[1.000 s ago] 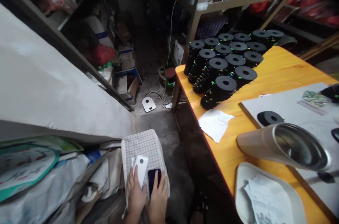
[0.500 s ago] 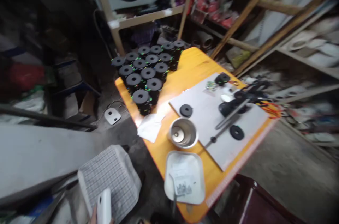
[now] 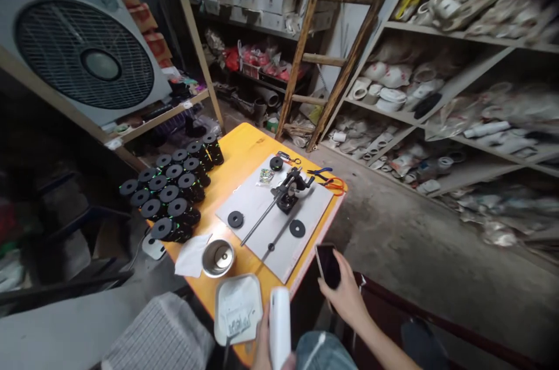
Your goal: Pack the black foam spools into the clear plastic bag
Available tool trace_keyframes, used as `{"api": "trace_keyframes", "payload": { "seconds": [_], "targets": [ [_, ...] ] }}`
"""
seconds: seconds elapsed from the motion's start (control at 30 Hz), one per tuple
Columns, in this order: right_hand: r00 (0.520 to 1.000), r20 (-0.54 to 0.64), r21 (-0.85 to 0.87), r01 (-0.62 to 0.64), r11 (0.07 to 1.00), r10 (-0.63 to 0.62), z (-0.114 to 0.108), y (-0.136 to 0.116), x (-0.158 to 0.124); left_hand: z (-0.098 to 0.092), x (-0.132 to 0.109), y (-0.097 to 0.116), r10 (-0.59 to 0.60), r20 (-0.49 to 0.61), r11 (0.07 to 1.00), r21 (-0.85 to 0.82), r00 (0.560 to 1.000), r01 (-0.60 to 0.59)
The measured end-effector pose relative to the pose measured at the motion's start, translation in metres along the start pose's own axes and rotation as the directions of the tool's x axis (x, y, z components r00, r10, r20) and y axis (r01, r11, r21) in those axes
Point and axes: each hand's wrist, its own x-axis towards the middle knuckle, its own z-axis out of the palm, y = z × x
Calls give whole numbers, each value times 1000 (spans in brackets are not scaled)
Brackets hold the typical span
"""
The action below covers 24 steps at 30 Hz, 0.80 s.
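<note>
My left hand (image 3: 262, 338) is closed round a slim white rectangular device (image 3: 280, 326) with rounded edges, held upright at the table's near edge; its exact kind I cannot make out. Off the table's right side, my right hand (image 3: 347, 294) grips a dark-screened smartphone (image 3: 329, 267). Close to the left hand lies a white tray (image 3: 220, 303) holding a bag of small metal parts and a hex key. Beyond it a grey board (image 3: 244, 201) carries a black winding device (image 3: 288, 195) with a long rod, and black discs (image 3: 297, 228).
Several black spools (image 3: 163, 229) stand in rows on the yellow table's (image 3: 238, 145) left side. A metal cup (image 3: 218, 257) sits beside a white cloth (image 3: 192, 256). Pliers (image 3: 321, 172) lie on the far right corner. A wooden ladder (image 3: 303, 58), shelves (image 3: 404, 116) and a box fan (image 3: 87, 55) surround the table.
The view has swung right and up, bringing the fan and shelves into sight. My right hand with the smartphone has come into view; the white device now appears further right.
</note>
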Motion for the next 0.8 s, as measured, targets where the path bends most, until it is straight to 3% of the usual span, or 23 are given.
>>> {"api": "trace_keyframes", "payload": {
  "seconds": [0.07, 0.17, 0.3, 0.47, 0.63, 0.7, 0.77, 0.8],
  "targets": [
    [998, -8, -34, -60, 998, 59, 7, -10, 66, 31, 26, 37, 138, -11, 985, 107, 990, -137],
    [967, -36, -79, -254, 964, 252, 24, -21, 143, 62, 68, 78, 107, -55, 945, 316, 993, -84],
    [932, -131, -108, -353, 930, 338, 48, -25, 191, 78, 104, 90, 122, -192, 888, 459, 974, -21],
    [941, -183, -147, -312, 939, 285, 64, -32, 206, 86, 115, 79, 243, -336, 860, 508, 910, -42],
    [963, -161, -183, -243, 953, 214, 57, -36, 196, 89, 119, 80, 262, -361, 858, 511, 895, -45],
    [986, -136, -202, -127, 971, 101, 50, -34, 177, 89, 121, 82, 280, -362, 844, 535, 889, -48],
    [993, -26, -227, 107, 968, -116, 43, -30, 152, 89, 123, 83, 291, -372, 826, 563, 882, -35],
    [973, 57, -233, 229, 945, -222, 42, -28, 141, 90, 124, 83, 290, -381, 818, 575, 878, -20]
  ]
}}
